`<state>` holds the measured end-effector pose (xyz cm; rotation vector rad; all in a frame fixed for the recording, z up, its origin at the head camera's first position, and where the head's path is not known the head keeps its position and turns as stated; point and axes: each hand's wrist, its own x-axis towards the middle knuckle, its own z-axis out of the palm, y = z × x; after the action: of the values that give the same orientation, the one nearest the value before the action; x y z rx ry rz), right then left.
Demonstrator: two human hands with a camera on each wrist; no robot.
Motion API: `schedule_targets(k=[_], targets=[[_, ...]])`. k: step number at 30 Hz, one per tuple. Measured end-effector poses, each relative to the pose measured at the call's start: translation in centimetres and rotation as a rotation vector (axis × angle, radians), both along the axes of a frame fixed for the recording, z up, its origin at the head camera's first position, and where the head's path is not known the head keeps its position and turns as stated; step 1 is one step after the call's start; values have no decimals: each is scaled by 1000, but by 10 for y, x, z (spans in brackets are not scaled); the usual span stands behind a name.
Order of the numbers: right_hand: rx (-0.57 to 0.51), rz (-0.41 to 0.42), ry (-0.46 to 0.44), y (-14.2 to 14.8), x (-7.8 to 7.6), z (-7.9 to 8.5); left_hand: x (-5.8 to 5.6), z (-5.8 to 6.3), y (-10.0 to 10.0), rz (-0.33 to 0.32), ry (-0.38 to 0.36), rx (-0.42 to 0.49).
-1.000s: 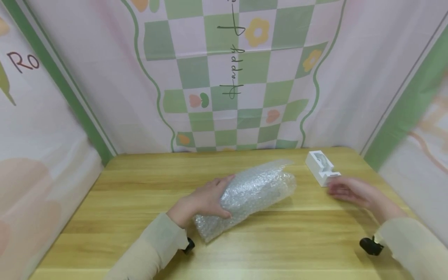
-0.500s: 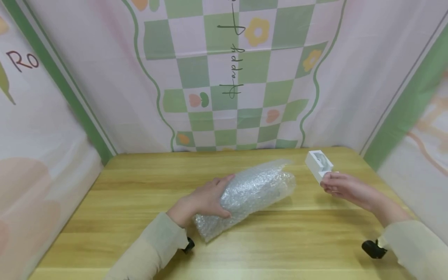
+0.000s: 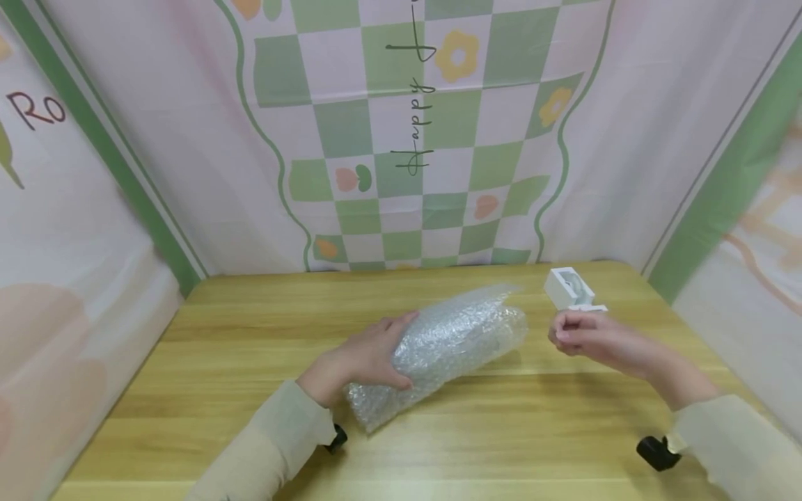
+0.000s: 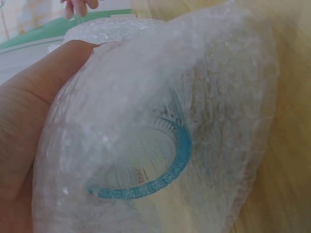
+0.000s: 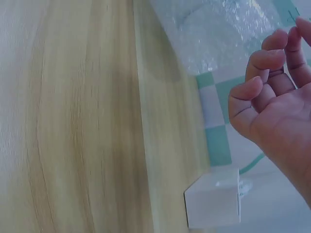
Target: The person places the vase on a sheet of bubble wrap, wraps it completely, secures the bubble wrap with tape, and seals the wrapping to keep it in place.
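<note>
A bubble wrap roll (image 3: 457,341) lies slantwise on the wooden table. My left hand (image 3: 370,355) grips its near left end, thumb in front and fingers over the top. Inside the wrap, the left wrist view shows a clear ribbed glass with a blue rim (image 4: 182,150). My right hand (image 3: 601,341) is just in front of the white tape dispenser (image 3: 557,291), its thumb and fingertips brought together in a pinch. They appear to pinch a strip of clear tape, too faint to make out. The dispenser's front end is partly hidden behind this hand.
The wooden table (image 3: 250,362) extends around both hands, with its back edge against a checked fabric backdrop (image 3: 401,174). Fabric walls stand at the left and right. A black wrist camera (image 3: 658,454) hangs below the right sleeve.
My right hand has moved from the dispenser's front end leftward, its fingers closing into a pinch. The left hand and the bubble wrap have stayed in place.
</note>
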<state>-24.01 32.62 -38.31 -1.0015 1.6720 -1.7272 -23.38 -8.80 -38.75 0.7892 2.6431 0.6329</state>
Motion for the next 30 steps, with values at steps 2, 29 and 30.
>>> schedule_targets(k=[2, 29, 30], targets=[[16, 5, 10, -4, 2, 2, 0, 0, 0, 1, 1, -1], [78, 90, -58, -113, 26, 9, 0, -2, 1, -2, 28, -7], [74, 81, -60, -117, 26, 7, 0, -2, 1, -3, 30, -7]])
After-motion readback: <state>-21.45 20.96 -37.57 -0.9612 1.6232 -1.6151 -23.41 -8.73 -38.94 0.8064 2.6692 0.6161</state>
